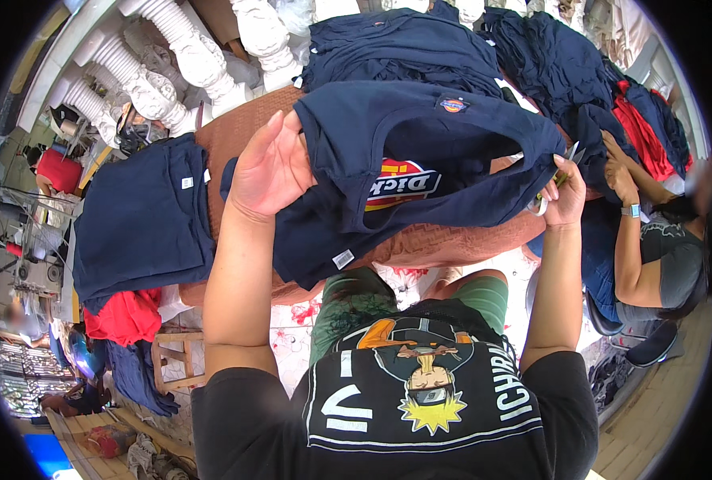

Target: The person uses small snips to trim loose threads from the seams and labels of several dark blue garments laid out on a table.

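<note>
Shirt: navy, held up over the table [248, 116], which is draped in brown cloth; the shirt [336, 152] has its neck opening turned up toward me, a small badge [452, 105] on the neckline's far side, and a red, yellow and blue print [420, 186] showing through the opening.
Left hand: my left hand [272, 172] is over the table's left half, palm bared and thumb apart from the fingers, whose tips go out of sight behind the shirt's shoulder.
Right hand: my right hand [564, 192] is over the table's right end, closed around the snips and touching the shirt's edge.
Snips: the snips [575, 153] point away from me over the table's right end, blades just beside the shirt, handle mostly hidden by my fingers.
Sticker: a white sticker [342, 258] on navy cloth at the table's near edge.
Folded stack: navy garments [144, 216] on the table's left end.
Far pile: more navy clothes [396, 52] along the table's far side.
Red cloth: one piece [124, 316] below the table's left end.
Balusters: white balusters [200, 64] beyond the table.
Co-worker: a person in a grey sleeve [666, 268], right of the table, hands at dark cloth.
</note>
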The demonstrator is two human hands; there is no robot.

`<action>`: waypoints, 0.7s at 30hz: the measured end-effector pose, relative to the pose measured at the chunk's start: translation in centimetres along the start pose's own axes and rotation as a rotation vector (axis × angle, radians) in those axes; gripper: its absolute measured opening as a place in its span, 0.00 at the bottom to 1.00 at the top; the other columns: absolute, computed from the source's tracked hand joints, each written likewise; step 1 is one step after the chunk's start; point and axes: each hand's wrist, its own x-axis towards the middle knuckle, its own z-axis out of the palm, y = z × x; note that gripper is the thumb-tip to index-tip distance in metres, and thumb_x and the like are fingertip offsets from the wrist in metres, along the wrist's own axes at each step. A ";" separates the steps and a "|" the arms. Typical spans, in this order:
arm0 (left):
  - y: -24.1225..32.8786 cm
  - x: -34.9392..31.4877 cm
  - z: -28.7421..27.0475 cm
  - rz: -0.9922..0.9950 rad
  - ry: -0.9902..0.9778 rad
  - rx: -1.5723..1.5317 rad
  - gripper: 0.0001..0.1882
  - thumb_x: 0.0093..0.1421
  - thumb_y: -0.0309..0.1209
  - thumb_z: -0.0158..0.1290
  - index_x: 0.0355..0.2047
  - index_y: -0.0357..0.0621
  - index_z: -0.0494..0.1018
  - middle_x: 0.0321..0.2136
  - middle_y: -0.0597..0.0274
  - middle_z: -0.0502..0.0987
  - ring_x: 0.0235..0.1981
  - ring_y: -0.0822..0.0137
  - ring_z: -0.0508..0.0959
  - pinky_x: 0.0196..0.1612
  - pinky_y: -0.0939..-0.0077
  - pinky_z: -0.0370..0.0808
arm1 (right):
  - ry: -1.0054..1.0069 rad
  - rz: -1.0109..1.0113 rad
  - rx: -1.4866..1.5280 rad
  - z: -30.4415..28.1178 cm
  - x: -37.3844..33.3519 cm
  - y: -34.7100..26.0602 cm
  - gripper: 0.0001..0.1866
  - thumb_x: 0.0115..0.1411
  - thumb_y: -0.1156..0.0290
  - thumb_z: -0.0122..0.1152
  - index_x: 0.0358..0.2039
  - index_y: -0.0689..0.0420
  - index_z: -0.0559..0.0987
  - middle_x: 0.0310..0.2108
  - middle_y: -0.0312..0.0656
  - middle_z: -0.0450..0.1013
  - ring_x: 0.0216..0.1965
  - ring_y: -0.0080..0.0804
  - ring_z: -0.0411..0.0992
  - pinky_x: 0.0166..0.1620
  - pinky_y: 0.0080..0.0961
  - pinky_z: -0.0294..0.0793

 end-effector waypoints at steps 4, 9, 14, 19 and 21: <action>0.8 -1.0 3.4 0.014 0.121 0.516 0.35 0.63 0.29 0.51 0.66 0.35 0.50 0.58 0.54 0.68 0.59 0.64 0.69 0.58 0.68 0.69 | -0.130 -0.041 -0.627 3.5 -2.0 -2.4 0.02 0.59 0.76 0.58 0.32 0.58 0.73 0.14 0.26 0.60 0.10 0.12 0.53 0.16 0.13 0.50; 7.5 -6.0 9.6 -0.153 0.173 1.265 0.27 0.52 0.22 0.60 0.53 0.26 0.67 0.45 0.55 0.77 0.45 0.68 0.76 0.51 0.73 0.72 | -0.086 -0.214 -0.839 5.1 -6.1 -9.7 0.10 0.49 0.76 0.68 0.28 0.55 0.73 0.23 0.28 0.68 0.18 0.16 0.63 0.31 0.15 0.65; 13.0 -10.3 10.5 0.122 -0.006 1.547 0.24 0.50 0.35 0.61 0.41 0.24 0.74 0.30 0.52 0.80 0.31 0.64 0.80 0.40 0.73 0.75 | -0.264 -0.431 -0.702 1.0 -3.8 -12.8 0.15 0.50 0.64 0.66 0.37 0.56 0.77 0.22 0.30 0.65 0.21 0.20 0.64 0.37 0.24 0.62; 20.4 0.3 0.4 0.527 0.708 0.837 0.38 0.67 0.56 0.43 0.65 0.39 0.56 0.59 0.52 0.67 0.58 0.58 0.68 0.62 0.63 0.64 | -0.044 -0.327 -1.230 11.0 13.4 -9.1 0.23 0.60 0.51 0.59 0.47 0.54 0.78 0.13 0.21 0.53 0.14 0.10 0.51 0.22 0.16 0.46; 17.6 -2.3 -8.8 0.269 0.839 0.748 0.42 0.66 0.64 0.34 0.67 0.43 0.53 0.65 0.54 0.60 0.65 0.60 0.61 0.63 0.61 0.63 | -0.038 -0.307 -1.124 11.9 12.4 -5.9 0.25 0.60 0.47 0.59 0.47 0.54 0.80 0.13 0.21 0.57 0.13 0.09 0.49 0.18 0.15 0.45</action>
